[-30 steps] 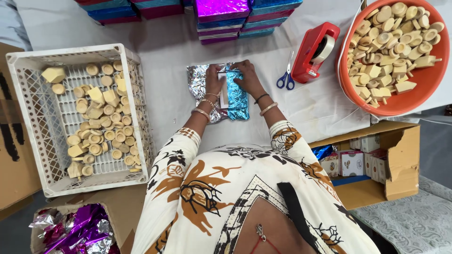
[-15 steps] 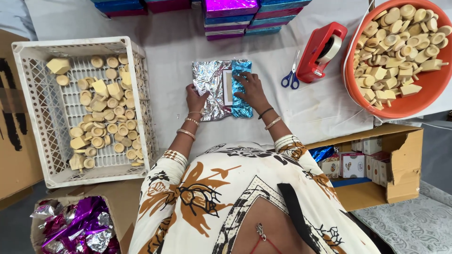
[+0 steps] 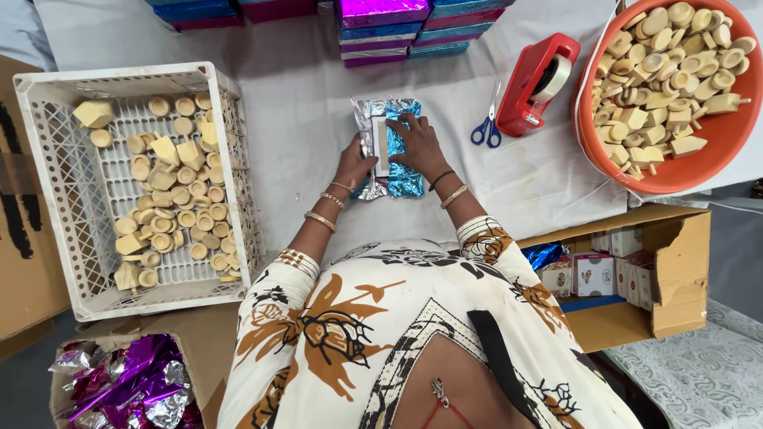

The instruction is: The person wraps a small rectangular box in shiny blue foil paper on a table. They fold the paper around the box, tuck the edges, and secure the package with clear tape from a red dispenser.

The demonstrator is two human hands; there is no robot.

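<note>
A small box (image 3: 381, 145) lies on a sheet of shiny foil wrap (image 3: 406, 179), silver on the left and blue on the right, in the middle of the white table. My left hand (image 3: 354, 164) presses the silver flap up against the box's left side. My right hand (image 3: 416, 143) lies flat on the blue foil folded over the box's right side. Both wrists wear bangles.
A white plastic crate (image 3: 49, 183) of wooden pieces stands at left. An orange tub (image 3: 636, 171) of similar pieces sits at right. A red tape dispenser (image 3: 537, 83) and blue scissors (image 3: 486, 127) lie between. Wrapped boxes (image 3: 383, 24) are stacked behind. Cardboard boxes (image 3: 668, 262) stand below right; foil scraps (image 3: 127, 389) below left.
The foil was spread wider around the box earlier. Both hands have since folded its sides inward, so the package is narrower now, and my view has shifted slightly.
</note>
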